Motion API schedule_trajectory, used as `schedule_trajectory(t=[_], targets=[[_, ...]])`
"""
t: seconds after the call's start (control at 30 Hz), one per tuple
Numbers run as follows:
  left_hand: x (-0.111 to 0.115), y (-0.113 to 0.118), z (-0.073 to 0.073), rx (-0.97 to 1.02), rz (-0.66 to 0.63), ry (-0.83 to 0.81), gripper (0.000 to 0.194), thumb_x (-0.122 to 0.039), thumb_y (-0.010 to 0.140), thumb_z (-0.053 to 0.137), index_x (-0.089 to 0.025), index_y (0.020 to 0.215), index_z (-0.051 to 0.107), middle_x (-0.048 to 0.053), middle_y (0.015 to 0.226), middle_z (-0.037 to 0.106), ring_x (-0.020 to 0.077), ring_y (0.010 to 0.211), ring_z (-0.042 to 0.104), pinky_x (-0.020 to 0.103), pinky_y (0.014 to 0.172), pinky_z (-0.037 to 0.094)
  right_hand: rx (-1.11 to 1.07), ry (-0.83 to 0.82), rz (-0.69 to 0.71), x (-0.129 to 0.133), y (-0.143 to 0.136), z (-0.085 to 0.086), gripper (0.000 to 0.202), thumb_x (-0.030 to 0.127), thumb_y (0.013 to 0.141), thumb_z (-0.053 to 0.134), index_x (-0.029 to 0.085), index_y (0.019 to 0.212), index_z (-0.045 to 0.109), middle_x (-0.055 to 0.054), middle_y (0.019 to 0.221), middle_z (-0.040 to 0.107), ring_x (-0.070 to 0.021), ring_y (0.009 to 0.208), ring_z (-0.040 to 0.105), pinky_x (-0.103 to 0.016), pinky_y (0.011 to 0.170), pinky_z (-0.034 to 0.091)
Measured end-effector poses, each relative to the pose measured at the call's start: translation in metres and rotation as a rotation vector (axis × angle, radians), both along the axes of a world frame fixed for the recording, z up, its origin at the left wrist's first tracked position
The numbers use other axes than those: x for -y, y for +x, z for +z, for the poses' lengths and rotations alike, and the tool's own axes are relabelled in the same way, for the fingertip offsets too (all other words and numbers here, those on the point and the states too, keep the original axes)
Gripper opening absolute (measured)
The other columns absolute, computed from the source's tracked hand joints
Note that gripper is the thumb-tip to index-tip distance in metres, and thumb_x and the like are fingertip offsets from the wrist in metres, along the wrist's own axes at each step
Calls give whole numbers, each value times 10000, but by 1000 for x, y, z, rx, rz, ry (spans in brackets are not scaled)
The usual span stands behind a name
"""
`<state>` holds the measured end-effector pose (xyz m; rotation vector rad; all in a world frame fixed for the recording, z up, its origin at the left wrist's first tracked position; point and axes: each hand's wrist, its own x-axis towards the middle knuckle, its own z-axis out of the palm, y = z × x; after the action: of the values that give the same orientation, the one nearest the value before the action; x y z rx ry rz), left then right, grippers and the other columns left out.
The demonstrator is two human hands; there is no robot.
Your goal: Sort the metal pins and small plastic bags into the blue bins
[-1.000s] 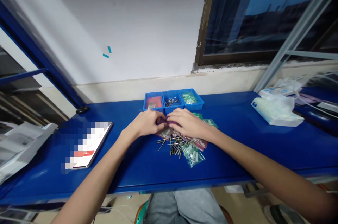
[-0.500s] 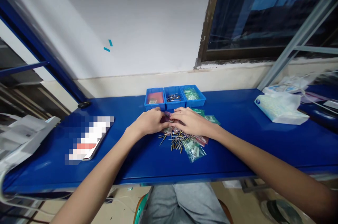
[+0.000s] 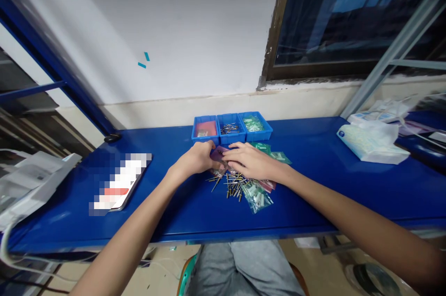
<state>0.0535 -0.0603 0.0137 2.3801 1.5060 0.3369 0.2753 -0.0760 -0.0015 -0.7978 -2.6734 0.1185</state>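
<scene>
My left hand (image 3: 195, 158) curls its thumb and fingers round the edge of a pink plastic bag (image 3: 219, 152) with small parts in it. Over the pile from the right lies my right hand (image 3: 247, 161), its fingers stretched apart and the tips at the same bag. Below the hands is a heap of loose metal pins with brass-coloured ends (image 3: 235, 188). A green bag with white pieces (image 3: 258, 197) lies beside the heap, and another green bag (image 3: 280, 157) lies to the right of my right hand. Part of the pile is hidden under my right palm.
Three blue bins stand in a row behind the hands: one with pink bags (image 3: 205, 140), one with metal pins (image 3: 232, 138), one with green bags (image 3: 259, 135). A phone-like slab (image 3: 127, 191) lies left on the blue table (image 3: 195, 217); a tissue pack (image 3: 372, 145) lies right.
My left hand has opened a little wider around the pink bag, and more of the bag shows between the hands. My right hand has barely moved.
</scene>
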Motion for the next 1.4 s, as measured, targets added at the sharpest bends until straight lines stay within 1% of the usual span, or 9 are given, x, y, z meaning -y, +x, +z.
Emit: schedule_trajectory(t=[0.2,0.37,0.47,0.63,0.83,0.9,1.2,1.3,1.4], targets=[[-4,-6,1,26,50,-119,449,-436,629,798,-148,946,661,58,775,689,215,666,608,299,558,368,-1,-12,-23,-1,1,2,227,236,969,506,253,1059,714,-51,1061,734,-282,1144,543,-419,882,416],[-4,-3,5,89,34,-178,540,-408,603,801,-123,1039,662,58,795,684,209,693,605,301,587,386,12,13,-9,0,0,1,295,271,1012,446,247,1202,670,-62,1280,673,-281,1282,480,-442,952,408],[-4,-1,7,99,8,-115,568,-376,608,792,-128,1096,641,54,843,666,200,730,593,295,613,395,19,16,-9,0,0,-1,327,283,1018,437,246,1268,646,-58,1365,629,-278,1353,434,-454,988,405],[-5,-2,5,196,-53,9,456,-286,663,709,-169,1090,603,31,858,642,184,728,581,300,647,424,-16,35,-27,0,1,-2,358,300,1007,465,233,1323,622,-77,1381,617,-281,1340,447,-478,1019,408],[-8,-10,11,282,-113,231,410,-265,676,688,-179,1062,582,77,1049,637,240,929,594,360,795,473,2,82,-32,0,0,-1,311,315,1005,479,206,1212,685,-88,1287,666,-267,1224,508,-453,1010,425],[-8,-13,15,279,-129,279,424,-227,682,666,-181,1095,582,74,1059,624,230,923,587,361,809,478,4,81,-18,0,0,0,298,307,1007,475,206,1165,707,-89,1243,682,-262,1188,517,-447,989,436],[2,-12,29,383,-128,281,538,-80,725,553,-182,1254,551,58,1090,674,165,831,607,309,791,490,-26,70,1,1,0,0,271,283,1005,478,197,1079,724,-101,1136,691,-247,1115,542,-429,962,448],[2,-11,29,454,-126,305,554,-74,751,546,-194,1291,553,61,1132,684,177,904,627,315,822,500,-46,114,-30,-1,1,-1,286,275,1014,452,181,1069,717,-108,1109,679,-246,1091,557,-427,965,457],[-2,-9,26,596,-65,256,475,-114,770,577,-183,1240,596,86,1176,684,205,991,639,340,849,529,-139,172,-128,-1,2,0,273,266,1007,452,172,1145,668,-126,1182,638,-265,1164,537,-442,1002,454]])
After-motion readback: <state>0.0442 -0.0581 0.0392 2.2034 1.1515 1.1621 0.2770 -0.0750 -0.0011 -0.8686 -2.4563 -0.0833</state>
